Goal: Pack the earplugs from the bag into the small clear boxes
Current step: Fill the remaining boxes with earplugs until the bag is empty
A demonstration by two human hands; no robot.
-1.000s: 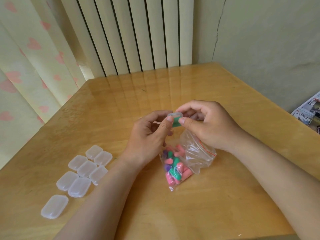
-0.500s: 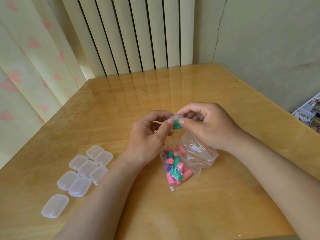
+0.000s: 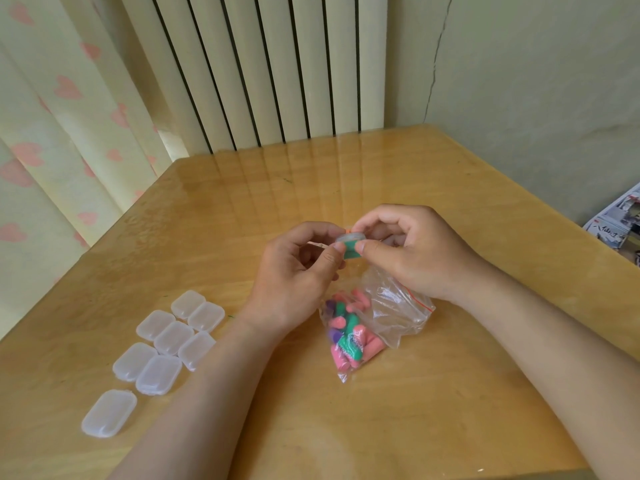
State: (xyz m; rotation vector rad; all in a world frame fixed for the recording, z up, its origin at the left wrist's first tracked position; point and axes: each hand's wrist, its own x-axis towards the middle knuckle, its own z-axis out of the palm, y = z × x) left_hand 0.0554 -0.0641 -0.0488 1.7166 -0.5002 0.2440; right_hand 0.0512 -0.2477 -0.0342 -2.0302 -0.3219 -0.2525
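Left hand (image 3: pixel 294 271) and right hand (image 3: pixel 408 251) both pinch one small clear box (image 3: pixel 349 237) holding a green earplug (image 3: pixel 351 253), above the bag (image 3: pixel 384 317) mid-tabletop (image 3: pixel 450 393); lid state unclear; box is light and slick, so grip its edges, foam squashes.

glossy wooden table (image 3: pixel 242 220), clear plastic bag (image 3: pixel 398 306)

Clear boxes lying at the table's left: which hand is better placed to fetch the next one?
Left. The left hand is nearer the loose clear boxes; the right hand hangs over the earplug bag, farther away. Both pinch the held box now, so one must let go.
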